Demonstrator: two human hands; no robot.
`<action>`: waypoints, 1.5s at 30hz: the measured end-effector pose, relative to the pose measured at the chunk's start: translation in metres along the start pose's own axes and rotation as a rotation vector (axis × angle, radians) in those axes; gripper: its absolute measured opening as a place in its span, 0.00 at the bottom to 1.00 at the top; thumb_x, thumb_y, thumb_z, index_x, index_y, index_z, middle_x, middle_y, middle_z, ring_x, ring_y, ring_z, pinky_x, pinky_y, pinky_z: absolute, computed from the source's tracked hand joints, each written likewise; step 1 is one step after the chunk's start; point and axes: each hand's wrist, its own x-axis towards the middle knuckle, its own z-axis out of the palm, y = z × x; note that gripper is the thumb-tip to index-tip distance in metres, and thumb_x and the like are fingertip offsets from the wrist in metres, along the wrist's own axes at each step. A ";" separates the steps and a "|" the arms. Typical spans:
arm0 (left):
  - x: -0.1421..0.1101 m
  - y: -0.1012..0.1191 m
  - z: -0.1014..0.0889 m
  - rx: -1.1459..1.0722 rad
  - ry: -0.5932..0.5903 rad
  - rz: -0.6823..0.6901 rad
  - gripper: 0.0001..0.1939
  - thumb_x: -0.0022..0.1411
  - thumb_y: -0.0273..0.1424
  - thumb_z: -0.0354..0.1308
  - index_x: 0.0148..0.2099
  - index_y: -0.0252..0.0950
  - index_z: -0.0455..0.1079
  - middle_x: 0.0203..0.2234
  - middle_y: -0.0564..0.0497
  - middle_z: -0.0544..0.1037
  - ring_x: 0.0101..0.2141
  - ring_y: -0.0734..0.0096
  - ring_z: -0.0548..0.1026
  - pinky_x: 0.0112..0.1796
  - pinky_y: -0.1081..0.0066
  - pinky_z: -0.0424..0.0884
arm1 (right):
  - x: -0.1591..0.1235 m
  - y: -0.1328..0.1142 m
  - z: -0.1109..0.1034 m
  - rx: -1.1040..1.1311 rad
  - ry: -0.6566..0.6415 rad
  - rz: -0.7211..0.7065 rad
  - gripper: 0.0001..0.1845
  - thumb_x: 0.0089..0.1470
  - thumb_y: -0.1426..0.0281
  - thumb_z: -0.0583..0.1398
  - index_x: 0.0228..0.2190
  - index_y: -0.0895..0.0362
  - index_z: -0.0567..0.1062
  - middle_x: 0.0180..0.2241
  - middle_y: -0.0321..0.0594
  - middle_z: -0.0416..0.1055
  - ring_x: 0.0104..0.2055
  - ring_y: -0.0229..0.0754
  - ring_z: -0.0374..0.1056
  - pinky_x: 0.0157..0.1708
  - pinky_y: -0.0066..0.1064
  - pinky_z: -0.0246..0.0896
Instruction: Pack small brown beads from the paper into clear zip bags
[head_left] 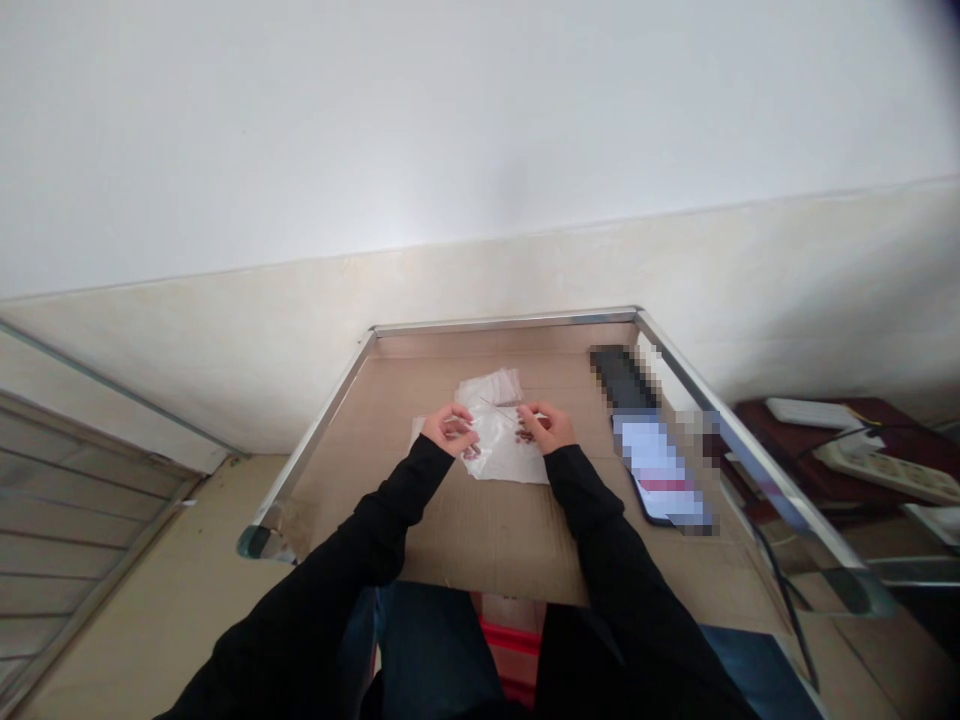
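My left hand (451, 432) is at the left edge of a white, partly see-through plastic sheet or bag (499, 450). Its fingers are curved, with a gap between thumb and forefinger, and I see nothing held there. My right hand (549, 428) is over the sheet's right side, fingers pinched together. A thin strand-like thing (504, 409) runs from near its fingertips toward the left; its kind is too fine to tell. Small brownish bits show under the right fingers. Just beyond both hands lies a stack of small clear plastic bags (489, 385).
Brown cardboard (480, 535) covers the table, which has a raised metal rim (502, 323). To the right lie a phone with a lit screen (660, 470) and a blurred black object (624, 375). Power strips (892, 470) and cables are further right. A wall stands behind.
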 end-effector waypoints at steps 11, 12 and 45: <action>0.034 -0.025 0.071 -0.422 0.218 -0.095 0.29 0.37 0.38 0.61 0.41 0.33 0.56 0.23 0.48 0.72 0.16 0.77 0.68 0.12 0.80 0.62 | 0.010 0.007 -0.006 0.267 0.098 0.162 0.19 0.36 0.56 0.58 0.17 0.61 0.68 0.10 0.30 0.57 0.12 0.30 0.53 0.11 0.22 0.49; 0.032 -0.027 0.074 -0.423 0.218 -0.089 0.30 0.37 0.37 0.61 0.42 0.33 0.55 0.23 0.48 0.72 0.16 0.77 0.68 0.12 0.80 0.62 | 0.010 0.008 -0.008 0.250 0.120 0.165 0.19 0.37 0.56 0.58 0.18 0.62 0.68 0.11 0.31 0.58 0.13 0.30 0.53 0.12 0.22 0.49; 0.025 -0.034 0.068 0.151 0.357 0.260 0.09 0.45 0.36 0.56 0.25 0.35 0.70 0.27 0.47 0.68 0.26 0.74 0.67 0.24 0.74 0.66 | -0.012 -0.010 0.000 -0.165 -0.171 -0.296 0.18 0.44 0.68 0.52 0.40 0.58 0.69 0.26 0.38 0.61 0.19 0.32 0.54 0.17 0.24 0.52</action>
